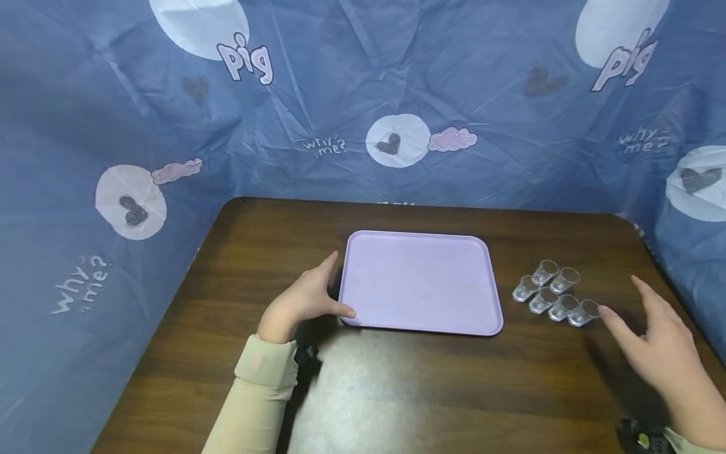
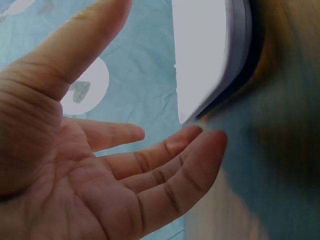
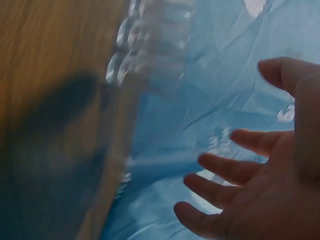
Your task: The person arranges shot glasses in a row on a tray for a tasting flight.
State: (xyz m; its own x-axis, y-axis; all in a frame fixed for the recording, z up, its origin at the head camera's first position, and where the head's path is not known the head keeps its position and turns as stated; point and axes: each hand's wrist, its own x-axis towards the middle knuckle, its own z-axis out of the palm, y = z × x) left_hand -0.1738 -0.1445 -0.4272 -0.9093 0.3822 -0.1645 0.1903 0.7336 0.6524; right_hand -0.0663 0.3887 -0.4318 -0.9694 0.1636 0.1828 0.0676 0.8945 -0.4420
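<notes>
A pale purple rectangular tray (image 1: 420, 284) lies flat on the brown table, its surface bare. At its left end is my left hand (image 1: 306, 296), thumb and fingers spread, the thumb at the near left corner. In the left wrist view the left hand (image 2: 125, 170) has its fingertips close to the tray (image 2: 202, 55); whether they touch cannot be told. Several small clear cups (image 1: 543, 299) stand in a cluster right of the tray. My right hand (image 1: 660, 340) hovers beside the rightmost cup (image 1: 583, 313), fingers apart and holding nothing. The right wrist view shows the cups (image 3: 155, 45) beyond the right hand (image 3: 250, 170).
The brown wooden table (image 1: 397, 397) has rounded far corners. A blue printed cloth (image 1: 317, 82) hangs behind it and along both sides, close to the table's edges. A dark wrist device (image 1: 643, 436) sits at the right wrist.
</notes>
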